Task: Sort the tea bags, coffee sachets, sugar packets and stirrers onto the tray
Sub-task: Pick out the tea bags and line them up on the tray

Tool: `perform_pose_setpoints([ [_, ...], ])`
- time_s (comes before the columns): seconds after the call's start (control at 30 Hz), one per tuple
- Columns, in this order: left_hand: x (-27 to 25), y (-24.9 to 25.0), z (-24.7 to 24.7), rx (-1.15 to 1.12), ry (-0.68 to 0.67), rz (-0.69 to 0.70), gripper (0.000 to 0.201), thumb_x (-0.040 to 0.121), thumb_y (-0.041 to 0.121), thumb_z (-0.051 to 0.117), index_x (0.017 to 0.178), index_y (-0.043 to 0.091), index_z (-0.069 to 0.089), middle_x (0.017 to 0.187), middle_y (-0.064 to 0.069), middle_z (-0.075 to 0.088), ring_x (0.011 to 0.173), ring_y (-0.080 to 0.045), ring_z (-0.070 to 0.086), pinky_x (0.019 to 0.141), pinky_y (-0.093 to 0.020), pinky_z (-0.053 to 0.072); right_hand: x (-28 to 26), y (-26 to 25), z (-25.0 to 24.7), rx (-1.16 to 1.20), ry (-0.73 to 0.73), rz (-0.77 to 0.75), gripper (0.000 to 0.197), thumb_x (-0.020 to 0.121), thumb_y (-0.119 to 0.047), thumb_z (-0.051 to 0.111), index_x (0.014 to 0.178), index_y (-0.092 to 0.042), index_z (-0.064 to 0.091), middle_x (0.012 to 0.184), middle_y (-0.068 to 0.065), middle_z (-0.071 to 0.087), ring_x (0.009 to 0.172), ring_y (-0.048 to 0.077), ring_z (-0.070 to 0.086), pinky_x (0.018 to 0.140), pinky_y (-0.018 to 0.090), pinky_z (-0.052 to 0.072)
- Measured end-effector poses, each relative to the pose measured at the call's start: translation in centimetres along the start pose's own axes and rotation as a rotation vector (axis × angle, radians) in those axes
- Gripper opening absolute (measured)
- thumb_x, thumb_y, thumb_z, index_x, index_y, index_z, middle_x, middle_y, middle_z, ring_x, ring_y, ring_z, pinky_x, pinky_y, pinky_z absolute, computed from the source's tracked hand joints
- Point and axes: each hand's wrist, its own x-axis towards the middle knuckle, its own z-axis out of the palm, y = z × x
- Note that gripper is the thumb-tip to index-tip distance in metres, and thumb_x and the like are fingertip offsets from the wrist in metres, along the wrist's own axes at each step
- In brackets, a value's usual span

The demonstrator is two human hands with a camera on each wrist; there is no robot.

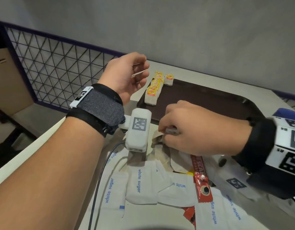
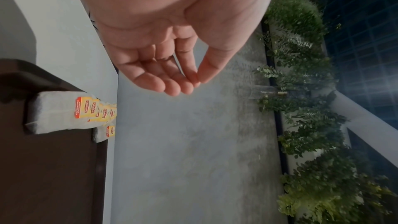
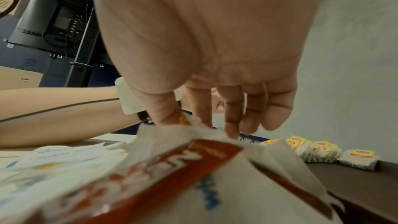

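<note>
A dark brown tray [image 1: 209, 100] lies at the back of the white table. A row of yellow-tagged tea bags [image 1: 153, 90] sits in its far left corner, with one more tea bag [image 1: 169, 79] beside it. My left hand [image 1: 141, 72] hovers just left of that row, fingers loosely curled, with nothing seen in it in the left wrist view [image 2: 197, 77]. My right hand [image 1: 165, 130] reaches down into the near pile, where thumb and forefinger pinch a tea bag [image 3: 183, 120] with a yellow tag. White sugar packets [image 1: 138, 180] and a red coffee sachet [image 1: 199, 178] fill the pile.
A wire mesh panel [image 1: 52, 63] borders the table on the left, with a cardboard box [image 1: 7, 80] beyond it. A grey wall stands behind the tray. A black cable [image 1: 100, 171] runs along the near left of the table. Most of the tray's surface [image 3: 355, 176] is bare.
</note>
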Motion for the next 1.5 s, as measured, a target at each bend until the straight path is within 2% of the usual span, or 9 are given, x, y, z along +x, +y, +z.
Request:
perform_pose_setpoints([
  [0.13,-0.1,0.2,0.1,-0.021,-0.018,-0.006,0.008,0.096,0.019,0.065,0.089,0.016,0.067,0.077,0.003,0.071,0.063,-0.012,0.063,0.061,-0.022,0.051,0.2,0.4,0.1,0.059,0.092,0.012,0.019,0.098,-0.031,0.059,0.086,-0.023,0.072,0.082,-0.005,0.061,0.081,0.014,0.059,0.072,0.039,0.054],
  [0.3,-0.5,0.5,0.6,-0.023,-0.057,-0.003,0.007,0.096,0.019,0.064,0.090,0.016,0.066,0.078,0.001,0.070,0.063,-0.012,0.062,0.059,-0.022,0.051,-0.7,1.6,-1.0,0.385,0.223,0.089,0.028,0.097,-0.034,0.066,0.076,-0.017,0.072,0.067,0.004,0.063,0.053,0.004,0.049,0.051,0.019,0.040],
  [0.43,-1.5,0.9,1.1,0.023,-0.119,0.022,0.006,0.097,0.021,0.066,0.094,0.016,0.068,0.082,0.001,0.072,0.070,-0.015,0.065,0.065,-0.025,0.053,-3.0,2.3,-1.1,0.814,0.246,0.159,0.025,0.090,-0.042,0.072,0.083,-0.018,0.078,0.080,0.020,0.072,0.063,0.041,0.056,0.061,0.052,0.051],
  [0.63,-4.7,0.8,4.1,0.294,-0.489,0.051,0.023,0.098,0.031,0.066,0.113,0.013,0.070,0.107,-0.005,0.078,0.095,-0.019,0.071,0.086,-0.034,0.058,-5.0,4.5,0.4,1.255,0.352,0.082,0.030,0.085,-0.023,0.080,0.069,-0.002,0.065,0.067,0.012,0.054,0.066,0.028,0.038,0.060,0.037,0.032],
  [0.83,-7.3,-2.1,8.8,0.478,-0.714,-0.041,0.031,0.099,0.039,0.064,0.106,0.011,0.074,0.082,0.001,0.072,0.069,-0.009,0.064,0.055,-0.016,0.048,-7.4,6.8,0.8,1.306,0.485,0.114,0.028,0.093,-0.011,0.070,0.089,0.015,0.062,0.075,0.022,0.050,0.067,0.030,0.036,0.055,0.031,0.034],
  [1.03,-7.2,-3.8,9.0,0.410,-0.617,-0.121,0.023,0.100,0.028,0.063,0.096,0.011,0.078,0.076,-0.002,0.071,0.064,-0.009,0.066,0.073,-0.036,0.059,-7.8,7.8,1.6,1.271,0.569,0.316,0.026,0.093,-0.021,0.073,0.092,0.005,0.068,0.061,0.008,0.059,0.046,0.015,0.045,0.043,0.028,0.035],
  [1.13,-7.6,-4.6,8.5,0.351,-0.524,-0.132,0.017,0.097,0.021,0.066,0.092,0.011,0.079,0.084,-0.012,0.074,0.072,-0.018,0.070,0.065,-0.032,0.060,-7.6,7.8,1.9,1.309,0.585,0.338,0.022,0.091,-0.019,0.075,0.094,0.002,0.069,0.058,0.008,0.058,0.043,0.012,0.047,0.041,0.025,0.037],
  [1.4,-7.2,-5.0,7.9,0.292,-0.410,-0.092,0.016,0.095,0.023,0.069,0.097,0.010,0.079,0.090,-0.008,0.078,0.077,-0.015,0.074,0.063,-0.032,0.058,-7.6,7.5,1.6,1.540,0.736,0.277,0.039,0.076,-0.018,0.079,0.109,-0.001,0.067,0.083,0.024,0.069,0.057,0.017,0.058,0.050,0.026,0.053],
  [1.5,-6.7,-5.3,7.8,0.254,-0.352,-0.094,0.021,0.088,0.029,0.075,0.098,0.011,0.080,0.099,-0.013,0.078,0.086,-0.023,0.072,0.070,-0.037,0.060,-7.5,7.5,1.5,1.612,0.717,0.244,0.041,0.071,-0.015,0.076,0.108,0.001,0.069,0.080,0.018,0.067,0.059,0.016,0.061,0.054,0.025,0.057],
])
